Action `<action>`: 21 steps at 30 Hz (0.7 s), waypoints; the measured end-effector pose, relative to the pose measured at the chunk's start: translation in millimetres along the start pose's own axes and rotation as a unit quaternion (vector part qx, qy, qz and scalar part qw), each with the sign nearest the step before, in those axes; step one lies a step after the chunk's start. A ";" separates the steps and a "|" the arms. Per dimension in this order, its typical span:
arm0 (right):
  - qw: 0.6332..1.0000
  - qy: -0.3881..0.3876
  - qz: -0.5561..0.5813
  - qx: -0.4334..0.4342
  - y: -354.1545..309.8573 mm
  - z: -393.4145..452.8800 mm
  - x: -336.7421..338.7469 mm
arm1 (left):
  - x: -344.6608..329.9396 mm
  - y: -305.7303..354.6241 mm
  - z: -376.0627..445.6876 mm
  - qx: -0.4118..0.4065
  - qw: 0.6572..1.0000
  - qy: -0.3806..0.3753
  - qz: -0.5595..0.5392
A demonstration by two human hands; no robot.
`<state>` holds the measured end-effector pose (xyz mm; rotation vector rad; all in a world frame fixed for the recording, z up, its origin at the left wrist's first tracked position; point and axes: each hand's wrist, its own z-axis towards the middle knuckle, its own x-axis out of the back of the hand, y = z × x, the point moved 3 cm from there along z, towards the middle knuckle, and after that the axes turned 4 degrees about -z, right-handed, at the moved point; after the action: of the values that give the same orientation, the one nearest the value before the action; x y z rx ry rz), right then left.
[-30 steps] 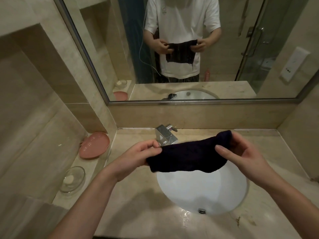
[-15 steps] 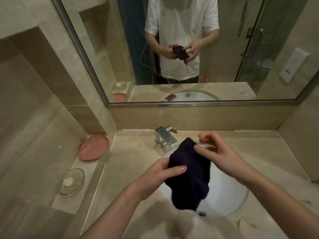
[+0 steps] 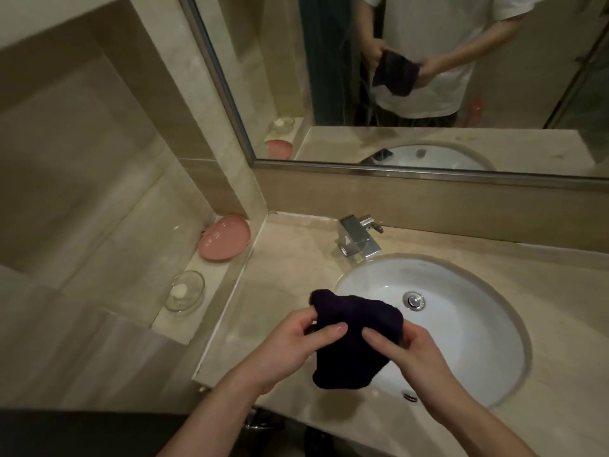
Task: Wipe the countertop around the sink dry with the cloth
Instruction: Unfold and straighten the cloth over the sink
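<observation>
Gripping a dark cloth (image 3: 349,344) over the sink's (image 3: 461,324) near rim, both the left hand (image 3: 290,341) and the right hand (image 3: 415,361) had fingers clamped on it; a tap (image 3: 357,240), pink dish (image 3: 224,237) and glass dish (image 3: 185,291) stood beyond.

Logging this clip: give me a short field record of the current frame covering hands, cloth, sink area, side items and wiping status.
left hand: left hand grips the cloth's left side
right hand: right hand grips its right side
cloth: dark cloth, bunched, held in the air above the sink's near-left rim
sink: white sink, chrome faucet behind it
countertop: beige countertop, cloth not touching it
ledge at left: pink dish, glass dish
wiping status: not yet begun
</observation>
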<state>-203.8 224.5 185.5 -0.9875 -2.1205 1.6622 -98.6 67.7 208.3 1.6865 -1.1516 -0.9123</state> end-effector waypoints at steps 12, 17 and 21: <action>0.952 0.056 -0.243 0.176 -4.9 19.5 16.4 | 5.8 -1.4 -38.3 -0.145 0.925 0.265 0.232; 0.982 -0.077 -0.109 0.132 -11.7 24.5 -8.7 | 13.6 5.7 -46.9 -0.120 0.964 0.236 0.027; 0.999 -0.004 -0.029 0.029 -10.8 45.2 -37.6 | 34.9 -3.1 -36.6 -0.075 0.955 0.269 -0.101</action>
<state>-206.6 164.9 189.1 -0.8965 -2.0720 1.6930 -54.1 44.4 215.0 1.7952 -0.5397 -0.5824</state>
